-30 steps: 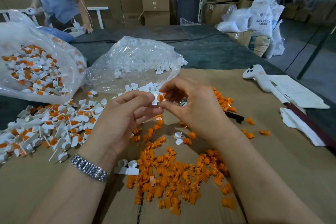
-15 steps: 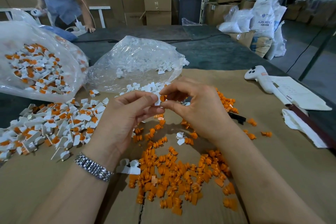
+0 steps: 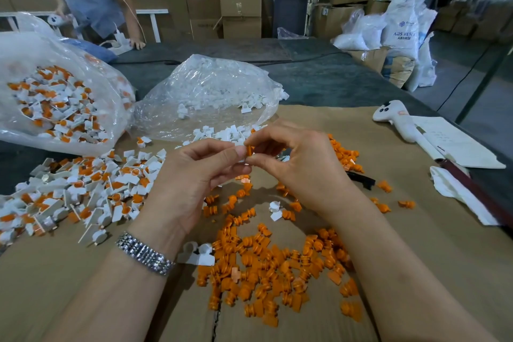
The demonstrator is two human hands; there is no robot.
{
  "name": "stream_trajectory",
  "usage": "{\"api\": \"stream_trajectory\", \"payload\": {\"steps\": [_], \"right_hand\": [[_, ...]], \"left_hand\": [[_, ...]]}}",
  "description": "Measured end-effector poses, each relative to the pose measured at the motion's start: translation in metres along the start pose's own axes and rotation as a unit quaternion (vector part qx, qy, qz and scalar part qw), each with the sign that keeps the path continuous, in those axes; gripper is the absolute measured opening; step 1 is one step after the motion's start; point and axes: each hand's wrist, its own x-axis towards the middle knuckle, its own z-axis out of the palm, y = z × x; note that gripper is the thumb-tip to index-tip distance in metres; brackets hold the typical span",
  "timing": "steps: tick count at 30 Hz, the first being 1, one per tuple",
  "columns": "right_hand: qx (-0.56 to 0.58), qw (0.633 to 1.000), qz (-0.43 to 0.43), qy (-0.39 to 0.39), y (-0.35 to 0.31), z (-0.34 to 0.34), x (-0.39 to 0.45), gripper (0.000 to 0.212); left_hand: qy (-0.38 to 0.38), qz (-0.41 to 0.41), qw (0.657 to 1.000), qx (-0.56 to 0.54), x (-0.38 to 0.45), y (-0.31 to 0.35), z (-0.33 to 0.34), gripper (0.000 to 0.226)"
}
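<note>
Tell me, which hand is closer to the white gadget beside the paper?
Right. The right hand is left of the white gadget, apart from it; the left hand lies even farther left.

White controller [image 3: 394,119] lies beside paper sheet [image 3: 458,144].

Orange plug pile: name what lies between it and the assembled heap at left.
Head view: the left wrist with its metal watch crosses there, and two white caps lie on the cardboard.
</note>
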Motion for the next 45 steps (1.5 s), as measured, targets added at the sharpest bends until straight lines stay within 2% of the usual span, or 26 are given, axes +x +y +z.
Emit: {"api": "stream_trajectory", "payload": {"steps": [4,8,11,13,18,22,23,26,28,32,36,38,40,42,45], "right_hand": [[-0.017,0.999,0.025,-0.031,0.004,-0.004,0.001,0.027],[-0.084,0.983,0.164,0.009,0.025,-0.026,0.005,0.027],[-0.175,0.936,0.283,-0.115,0.04,-0.036,0.001,0.045],[-0.201,0.91,0.317,-0.178,0.042,-0.037,-0.004,0.054],[-0.3,0.879,0.305,-0.209,0.039,-0.027,-0.005,0.054],[-0.349,0.883,0.29,-0.122,0.04,-0.015,-0.005,0.067],[-0.364,0.876,0.292,-0.124,0.042,-0.014,-0.004,0.068],[-0.387,0.856,0.295,-0.174,0.044,-0.01,-0.004,0.052],[-0.39,0.863,0.276,-0.164,0.043,-0.006,-0.003,0.035],[-0.324,0.9,0.275,-0.094,0.039,-0.01,0.001,0.031],[-0.078,0.951,0.299,0.013,0.016,-0.03,0.006,0.022],[0.028,0.951,0.305,-0.028,0.001,-0.038,0.005,0.024],[0.091,0.943,0.302,-0.11,-0.011,-0.039,0.003,0.03],[0.071,0.942,0.277,-0.173,-0.019,-0.033,0.002,0.034],[0.025,0.947,0.236,-0.215,-0.025,-0.023,0.004,0.037]], "left_hand": [[0.019,-0.006,1.0,0.001,0.002,-0.002,-0.001,0.028],[0.041,-0.007,0.999,0.002,0.004,-0.001,-0.004,0.018],[0.055,0.002,0.998,-0.009,0.003,0.0,-0.006,0.016],[0.061,0.004,0.998,-0.017,0.003,0.0,-0.007,0.017],[0.073,-0.003,0.997,-0.032,0.005,-0.001,-0.006,0.014],[0.071,-0.003,0.997,-0.033,0.004,-0.001,-0.005,0.018],[0.071,-0.002,0.997,-0.032,0.004,-0.001,-0.005,0.021],[0.072,-0.001,0.997,-0.028,0.005,-0.002,-0.005,0.027],[0.075,-0.003,0.997,-0.034,0.005,-0.002,-0.005,0.025],[0.073,-0.017,0.994,-0.077,0.005,-0.001,-0.007,0.01],[0.076,-0.022,0.991,-0.105,0.006,0.0,-0.008,0.027],[0.077,-0.013,0.992,-0.1,0.006,-0.001,-0.005,0.026],[0.081,-0.003,0.992,-0.091,0.006,-0.001,-0.004,0.016],[0.083,0.007,0.993,-0.086,0.005,-0.002,-0.003,0.01],[0.084,0.02,0.993,-0.076,0.004,-0.003,-0.001,0.01]]}}
